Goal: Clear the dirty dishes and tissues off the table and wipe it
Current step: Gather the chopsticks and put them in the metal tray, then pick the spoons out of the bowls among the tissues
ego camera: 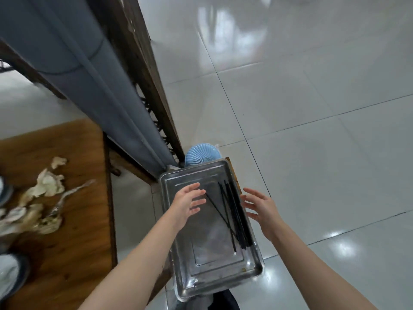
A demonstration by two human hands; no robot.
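as 2 bare hands hovered over a steel tray, the left hand hung above the tray's near-left part with its fingers spread and released, grasping nothing, while the right hand was held just off the tray's right rim, fingers likewise loose and apart, empty. several black chopsticks lay loose in the tray, crossing one another along its right side; their exact count could not be told. a pale blue ribbed dish sat at the tray's far end, partly hidden behind the rim. what the tray rested on was mostly hidden beneath it. to the left, across a gap of floor from the tray, stood a brown wooden table with crumpled, stained tissues scattered over its left half and the edges of 2 dishes cut off at the frame's left border. a grey cushioned bench with a dark wooden frame ran diagonally from the upper left down to the tray's far corner. glossy pale floor tiles filled the right side.
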